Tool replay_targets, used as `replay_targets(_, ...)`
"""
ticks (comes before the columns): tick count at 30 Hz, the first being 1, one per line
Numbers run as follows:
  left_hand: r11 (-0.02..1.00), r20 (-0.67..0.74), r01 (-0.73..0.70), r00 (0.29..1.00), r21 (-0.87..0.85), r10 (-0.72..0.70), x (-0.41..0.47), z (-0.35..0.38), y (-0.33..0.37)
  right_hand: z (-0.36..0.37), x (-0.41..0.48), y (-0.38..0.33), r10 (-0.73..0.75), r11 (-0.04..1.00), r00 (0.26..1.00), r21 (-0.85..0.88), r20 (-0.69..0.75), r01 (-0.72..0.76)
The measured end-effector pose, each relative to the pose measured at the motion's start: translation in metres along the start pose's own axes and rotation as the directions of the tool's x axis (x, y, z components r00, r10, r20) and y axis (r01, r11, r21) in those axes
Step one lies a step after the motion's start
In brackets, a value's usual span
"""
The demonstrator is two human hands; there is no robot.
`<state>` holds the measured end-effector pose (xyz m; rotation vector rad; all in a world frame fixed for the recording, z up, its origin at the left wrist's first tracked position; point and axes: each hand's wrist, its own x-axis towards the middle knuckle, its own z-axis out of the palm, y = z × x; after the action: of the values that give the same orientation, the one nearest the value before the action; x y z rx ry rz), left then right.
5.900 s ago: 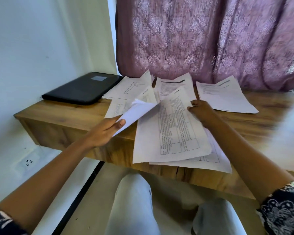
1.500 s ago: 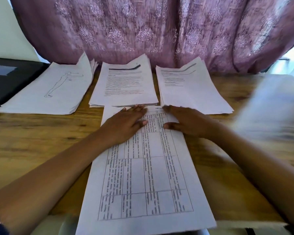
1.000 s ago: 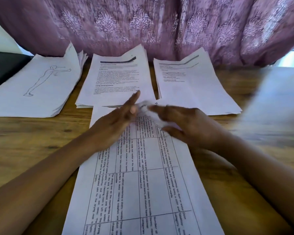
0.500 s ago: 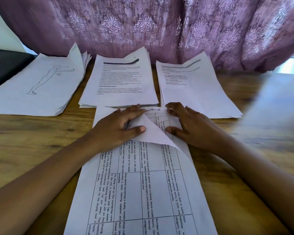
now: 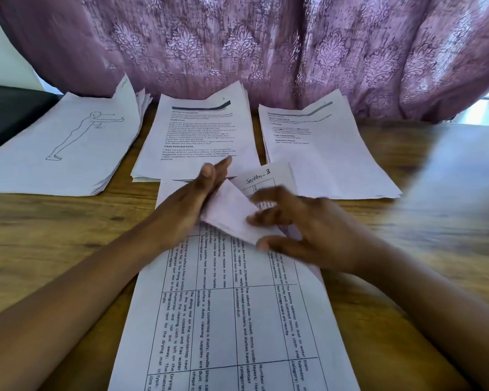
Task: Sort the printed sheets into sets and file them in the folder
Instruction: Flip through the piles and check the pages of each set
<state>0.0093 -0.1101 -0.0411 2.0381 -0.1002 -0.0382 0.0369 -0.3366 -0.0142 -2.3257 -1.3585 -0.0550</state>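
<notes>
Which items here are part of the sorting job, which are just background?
Job:
- table-printed sheets, top corner folded back by left hand and right hand
- figure-drawing stack
- middle text stack
- right text stack
- black folder

Background:
- curtain
- wooden desk

On the sheet under the folded corner point(image 5: 268, 176) I read a handwritten "Section- 3". On the table sheet point(image 5: 232, 320) in front of me, the printed cells run sideways; I can read "The cabinet door is closed, items inside", "The drying mat on the countertop" and "Shoe cabinet countertop is dusty". On the middle stack point(image 5: 198, 136) I read the bold headings "TASK GOAL" and "TASK DESCRIPTION". On the right stack point(image 5: 316, 148) the print is too small for me to read.
</notes>
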Motion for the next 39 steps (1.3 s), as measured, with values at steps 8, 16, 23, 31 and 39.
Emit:
replay_targets(8, 0.905, 0.1, -0.046, 0.995, 0.422, 0.004, 0.006, 0.001, -0.007, 0.003, 0.003, 0.019, 0.242, 0.965, 0.967, -0.084, -0.077, -0.248)
replay_targets(16, 0.89, 0.112, -0.068, 0.993, 0.451, 0.019, 0.006, 0.002, -0.004, 0.003, 0.006, 0.023, 0.403, 0.893, 0.915, -0.217, -0.002, -0.394)
replay_targets(23, 0.959, 0.08, -0.024, 0.997, 0.281, 0.001, 0.004, 0.002, -0.003, 0.002, 0.0, 0.0, 0.239, 0.971, 0.951, 0.06, -0.196, -0.232)
replay_targets(31, 0.928, 0.1, -0.048, 0.995, 0.369, 0.012, 0.009, 0.001, -0.01, 0.005, 0.002, 0.015, 0.201, 0.98, 0.973, 0.009, -0.112, -0.201)
replay_targets(39, 0.927, 0.09, -0.045, 0.996, 0.372, 0.012, 0.01, 0.002, -0.011, 0.003, 0.006, 0.019, 0.392, 0.899, 0.919, -0.224, 0.036, -0.375)
